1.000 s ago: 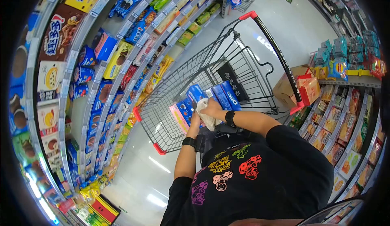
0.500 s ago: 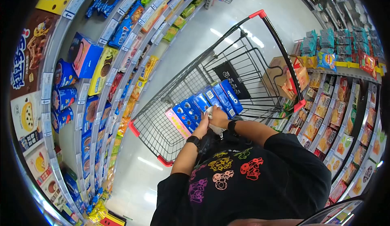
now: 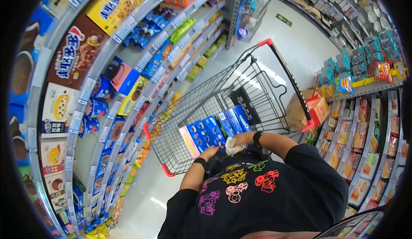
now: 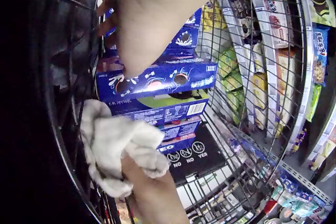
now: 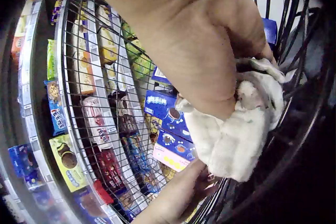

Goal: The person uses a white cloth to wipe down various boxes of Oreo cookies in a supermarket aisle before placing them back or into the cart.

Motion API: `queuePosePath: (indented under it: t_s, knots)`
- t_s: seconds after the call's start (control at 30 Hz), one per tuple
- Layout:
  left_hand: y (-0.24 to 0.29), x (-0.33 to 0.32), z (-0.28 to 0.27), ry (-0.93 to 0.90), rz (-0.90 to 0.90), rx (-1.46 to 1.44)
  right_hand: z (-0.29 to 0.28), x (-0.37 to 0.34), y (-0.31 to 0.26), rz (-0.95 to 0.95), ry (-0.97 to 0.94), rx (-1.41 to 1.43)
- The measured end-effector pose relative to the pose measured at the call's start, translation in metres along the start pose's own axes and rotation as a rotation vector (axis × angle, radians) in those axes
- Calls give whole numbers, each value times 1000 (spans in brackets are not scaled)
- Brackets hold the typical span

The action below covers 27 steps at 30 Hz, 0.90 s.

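Note:
In the head view, my right hand (image 3: 242, 140) grips a crumpled white cloth (image 5: 231, 140) at the near side of a shopping cart (image 3: 150, 142). Several blue cookie boxes (image 3: 206, 131) stand in a row in the basket, one with a pink end (image 3: 189, 141); the box by the cart's black panel (image 3: 245, 106) reads OREO. My left hand (image 3: 209, 153) is at the near ends of these boxes. The left wrist view has its thumb (image 4: 134, 66) over a blue box (image 4: 157, 85) and its fingers spread apart at the near side, partly hidden by the hand.
Shelves of cookie packs (image 3: 128, 97) curve along the left, close to the cart. More snack shelves (image 3: 360, 144) stand at the right, with a cardboard box (image 3: 300, 108) beside the cart handle (image 3: 292, 80). Pale floor (image 3: 296, 50) stretches beyond the cart.
My hands were together at the cloth and have moved apart. The left now lies by the boxes; the cloth stays in the right. The boxes now stand in a more even row.

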<state>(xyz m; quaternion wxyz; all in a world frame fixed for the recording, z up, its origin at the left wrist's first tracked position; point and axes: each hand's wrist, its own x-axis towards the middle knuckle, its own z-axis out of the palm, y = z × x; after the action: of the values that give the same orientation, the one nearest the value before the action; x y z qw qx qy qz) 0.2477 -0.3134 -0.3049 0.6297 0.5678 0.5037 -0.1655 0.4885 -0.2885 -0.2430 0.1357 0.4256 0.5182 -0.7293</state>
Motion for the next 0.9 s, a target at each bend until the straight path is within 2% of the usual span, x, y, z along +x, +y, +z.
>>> queuePosePath:
  t_s: [0.03,0.07,0.1,0.17,0.23,0.27,0.3,0.37,0.4,0.5,0.53,0.63,0.67,0.7,0.77,0.83,0.9]
  knots:
    - [1,-5,-7,33,9,31,-7,-20,-18,44,-10,-10]
    - [-1,-5,-12,4,-20,20,-10,16,27,-61,-127,211]
    - [-4,-1,-15,-25,-51,10,-17,23,43,-170,-112,205]
    - [-12,10,-16,98,-7,165,-29,-37,-14,-119,-68,73]
    - [3,4,-30,19,42,209,-45,-47,-8,-159,-60,169]
    - [-5,25,-29,37,19,212,-56,-64,-5,-159,-87,312]
    - [9,20,-36,58,-41,15,-66,-75,-5,-165,-65,414]
    - [47,-9,-51,103,-144,-388,-85,-62,26,-205,22,359]
    - [56,-21,-60,67,-119,-490,-83,-111,-19,-207,51,483]
    - [68,-30,-70,153,-105,-560,-103,-104,-16,-175,142,198]
    - [76,-33,-70,169,-101,-597,-117,-61,29,-153,217,159]
    - [103,-21,-74,140,-232,-188,-132,-82,12,-252,381,-326]
    - [102,-6,-75,180,-234,7,-128,-111,-15,-258,448,-382]
    - [99,7,-73,219,-164,23,-138,-88,8,-305,569,-429]
    - [90,27,-71,312,-33,68,-144,-108,-3,-328,653,-433]
    - [87,40,-62,388,-51,99,-155,-104,6,-395,752,-405]
    - [104,24,-57,474,-46,97,-161,-100,9,-346,851,-489]
